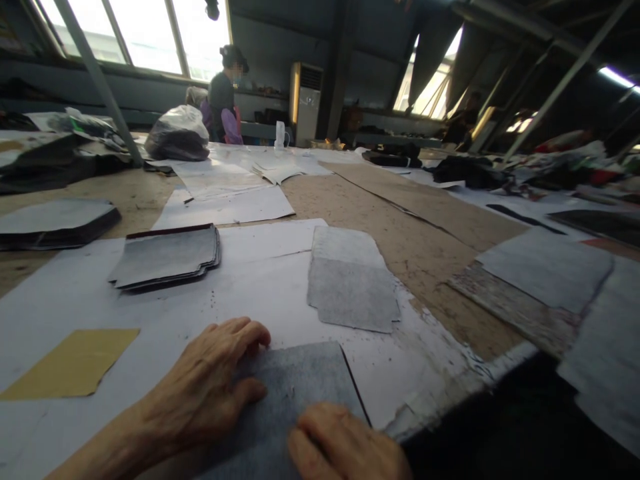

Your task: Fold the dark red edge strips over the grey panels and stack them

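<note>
A grey fabric panel [300, 380] with a dark right edge lies on white paper at the near edge of the table. My left hand [215, 373] rests over the panel's left side, its thumb apart from its curled fingers. On the lower right of the panel is my right hand [347, 443], its fingers bent and pressed together; whatever is under them is hidden. Beyond my hands, a single grey cut piece [353, 280] lies flat. To its left sits a stack of grey pieces [167, 257] with dark edges.
A yellow sheet [73, 363] is at the left, below another stack [55, 223]. The table edge [415, 413] runs along the right. Farther off are a plastic bag [179, 133], a metal pole [100, 83] and a person [223, 100].
</note>
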Available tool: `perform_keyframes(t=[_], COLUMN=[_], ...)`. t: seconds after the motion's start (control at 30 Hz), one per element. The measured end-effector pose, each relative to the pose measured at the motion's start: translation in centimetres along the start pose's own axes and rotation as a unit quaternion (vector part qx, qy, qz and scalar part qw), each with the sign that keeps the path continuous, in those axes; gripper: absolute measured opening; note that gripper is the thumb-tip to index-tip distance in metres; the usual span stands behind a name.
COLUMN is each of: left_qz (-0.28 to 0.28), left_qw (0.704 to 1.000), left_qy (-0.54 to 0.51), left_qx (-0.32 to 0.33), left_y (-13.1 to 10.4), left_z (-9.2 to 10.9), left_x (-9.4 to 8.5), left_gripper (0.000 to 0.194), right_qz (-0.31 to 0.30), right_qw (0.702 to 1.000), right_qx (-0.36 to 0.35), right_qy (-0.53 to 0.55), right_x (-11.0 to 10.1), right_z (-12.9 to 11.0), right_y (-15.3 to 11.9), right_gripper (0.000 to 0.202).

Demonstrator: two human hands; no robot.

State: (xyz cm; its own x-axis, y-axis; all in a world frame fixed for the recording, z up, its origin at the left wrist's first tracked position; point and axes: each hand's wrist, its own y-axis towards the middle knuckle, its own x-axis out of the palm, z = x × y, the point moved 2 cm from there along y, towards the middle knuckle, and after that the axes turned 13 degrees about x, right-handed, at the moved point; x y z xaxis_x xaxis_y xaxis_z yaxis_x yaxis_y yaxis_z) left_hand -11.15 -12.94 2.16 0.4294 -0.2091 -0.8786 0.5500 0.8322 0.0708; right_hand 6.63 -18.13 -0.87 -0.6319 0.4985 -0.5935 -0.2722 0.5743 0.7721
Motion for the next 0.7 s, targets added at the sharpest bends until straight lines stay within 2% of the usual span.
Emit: perform_keyframes(t=[0.07, 0.13, 0.23, 0.3, 0.4, 0.53, 0.6, 0.7], left_qz=[-0.001, 0.004, 0.018, 0.025, 0.038, 0.066, 0.079, 0.097], left_qw=[1.0, 1.0, 1.0, 0.999, 0.999, 0.997, 0.995, 0.992], left_qy=[-0.002, -0.003, -0.005, -0.006, -0.014, -0.018, -0.017, -0.01], left_qx=[-0.005, 0.003, 0.024, 0.027, 0.026, 0.043, 0.056, 0.076], left_y=[0.0, 0.1, 0.1, 0.1, 0.0, 0.1, 0.1, 0.1], left_z=[-0.1, -0.3, -0.4, -0.5, -0.4, -0.5, -0.7, -0.9], left_x=[-0.1, -0.1, 0.0, 0.1, 0.1, 0.2, 0.2, 0.2], left_gripper=[0.025, 0.026, 0.028, 0.028, 0.027, 0.023, 0.024, 0.036], right_qz=[-0.018, -0.029, -0.083, -0.134, -0.228, -0.324, -0.337, -0.316], right_qw=[0.996, 0.989, 0.983, 0.98, 0.967, 0.944, 0.94, 0.946], right_qx=[0.072, 0.142, 0.165, 0.146, 0.1, 0.054, 0.04, 0.029], right_qy=[0.04, 0.012, -0.017, 0.004, 0.047, 0.042, 0.039, 0.061], right_x=[-1.9, -3.6, -4.5, -3.7, -1.5, 0.8, 1.2, 1.1], right_z=[1.7, 3.8, 6.1, 6.5, 5.7, 4.8, 4.9, 5.4], right_y=[0.3, 1.5, 3.7, 4.8, 5.8, 6.4, 6.5, 6.3], right_gripper=[0.026, 0.022, 0.016, 0.016, 0.024, 0.03, 0.028, 0.025])
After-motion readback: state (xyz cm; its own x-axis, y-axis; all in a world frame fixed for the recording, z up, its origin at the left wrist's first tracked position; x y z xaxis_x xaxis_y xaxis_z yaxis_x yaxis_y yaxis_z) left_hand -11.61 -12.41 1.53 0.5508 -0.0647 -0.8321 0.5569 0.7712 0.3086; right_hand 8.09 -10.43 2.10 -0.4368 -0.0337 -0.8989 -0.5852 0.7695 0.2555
